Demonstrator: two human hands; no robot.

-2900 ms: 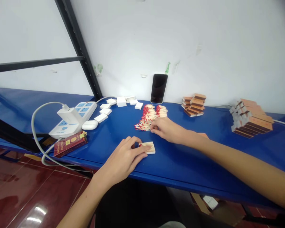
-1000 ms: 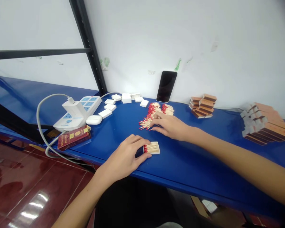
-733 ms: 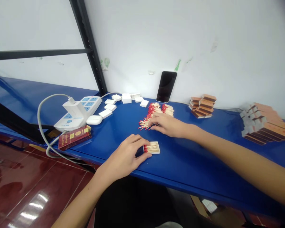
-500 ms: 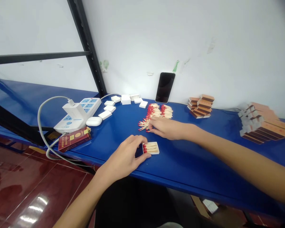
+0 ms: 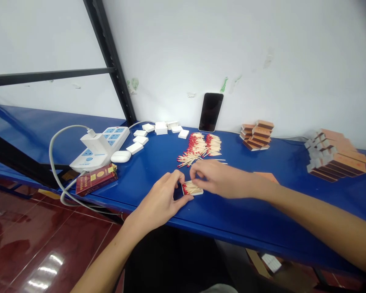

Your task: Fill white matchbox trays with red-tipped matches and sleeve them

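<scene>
A small white matchbox tray [image 5: 198, 193] holding red-tipped matches [image 5: 189, 188] lies on the blue table near its front edge. The thumb and forefinger of my left hand [image 5: 161, 199] grip the tray's left end from both sides. Above the tray's right part, my right hand [image 5: 222, 179] is closed in a pinch, its fingertips down at the matches; the exact number held is hidden. Just behind my hands lies a loose pile of matches [image 5: 197, 145], with a second bundle [image 5: 213, 145] to its right and stray sticks in front.
White trays [image 5: 161, 128] lie at the back left, near a power strip [image 5: 118, 136], a white earbud case [image 5: 120, 156] and a dark red box [image 5: 96, 179]. A phone [image 5: 211, 112] leans on the wall. Matchbox sleeves [image 5: 260, 136] and a larger stack [image 5: 338, 156] stand right.
My right hand has moved from the match pile down toward me, over the tray. My left hand keeps its hold on the tray. An orange-brown sleeve now shows behind my right wrist.
</scene>
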